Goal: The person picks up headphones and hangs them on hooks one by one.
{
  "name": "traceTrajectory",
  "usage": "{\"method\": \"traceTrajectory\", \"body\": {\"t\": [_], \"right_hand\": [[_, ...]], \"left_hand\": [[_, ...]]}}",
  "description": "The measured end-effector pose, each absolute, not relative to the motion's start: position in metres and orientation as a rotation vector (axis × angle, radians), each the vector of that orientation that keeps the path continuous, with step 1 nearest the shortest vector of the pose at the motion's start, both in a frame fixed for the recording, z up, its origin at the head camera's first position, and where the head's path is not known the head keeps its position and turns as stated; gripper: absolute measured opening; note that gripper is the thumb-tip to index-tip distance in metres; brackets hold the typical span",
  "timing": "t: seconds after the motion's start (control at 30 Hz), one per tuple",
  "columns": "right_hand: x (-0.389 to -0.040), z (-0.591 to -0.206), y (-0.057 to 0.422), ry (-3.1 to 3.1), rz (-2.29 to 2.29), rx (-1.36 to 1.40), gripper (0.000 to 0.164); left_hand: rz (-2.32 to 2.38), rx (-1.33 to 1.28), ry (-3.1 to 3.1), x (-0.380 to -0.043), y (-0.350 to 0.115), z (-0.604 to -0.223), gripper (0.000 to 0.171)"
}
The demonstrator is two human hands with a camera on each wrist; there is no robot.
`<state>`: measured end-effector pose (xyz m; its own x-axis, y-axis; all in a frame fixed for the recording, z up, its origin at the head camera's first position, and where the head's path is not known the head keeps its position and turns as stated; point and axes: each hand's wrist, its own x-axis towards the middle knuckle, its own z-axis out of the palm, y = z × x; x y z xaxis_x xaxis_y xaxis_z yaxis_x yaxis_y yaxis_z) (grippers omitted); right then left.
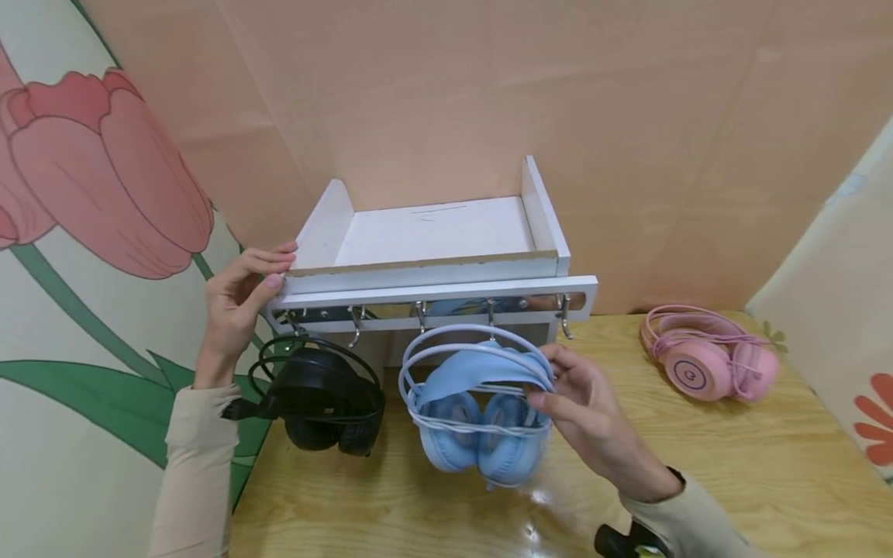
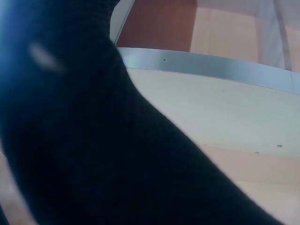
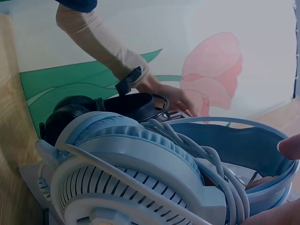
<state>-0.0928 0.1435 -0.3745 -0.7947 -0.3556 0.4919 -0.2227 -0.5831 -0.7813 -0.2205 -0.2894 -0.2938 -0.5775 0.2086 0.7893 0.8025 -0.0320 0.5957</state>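
Observation:
Pale blue headphones (image 1: 446, 446) with a cord wound round them hang just in front of the hook rail (image 1: 446, 293) of a white shelf (image 1: 432, 271). My right hand (image 1: 589, 411) pinches their headband on the right side, thumb in front. In the right wrist view the headphones' slotted ear cup (image 3: 126, 187) and twisted cord (image 3: 206, 159) fill the foreground. My left hand (image 1: 240, 298) grips the shelf's left front corner between thumb and fingers. In the left wrist view a dark blurred shape covers much of the picture, and the hand is hidden.
Black headphones (image 1: 321, 395) hang at the rail's left end, beside the blue pair. Several metal hooks (image 1: 565, 316) line the rail. Pink headphones (image 1: 698, 364) lie on the wooden tabletop (image 1: 600, 341) at right. A flower-patterned wall (image 1: 125, 333) stands close on the left.

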Motion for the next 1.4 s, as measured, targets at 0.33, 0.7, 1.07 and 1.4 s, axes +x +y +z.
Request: {"method": "traceTrajectory", "body": {"t": [0.33, 0.7, 1.07, 1.4], "right_hand": [[-0.093, -0.374, 0.135, 1.404, -2.517, -0.943, 0.041], [-0.095, -0.384, 0.129, 1.431, -2.514, -0.989, 0.040], [-0.097, -0.384, 0.120, 1.462, -2.523, -0.947, 0.037], [-0.099, -0.386, 0.112, 1.533, -2.543, -0.930, 0.035]], "left_hand": [[-1.670, -1.063, -1.771, -0.220, -0.288, -0.294, 0.016], [-1.663, -1.077, -1.761, -0.222, -0.286, -0.295, 0.016], [-1.663, -1.060, -1.770, -0.220, -0.290, -0.295, 0.016], [-1.658, -1.075, -1.756, -0.219, -0.290, -0.295, 0.016]]}}
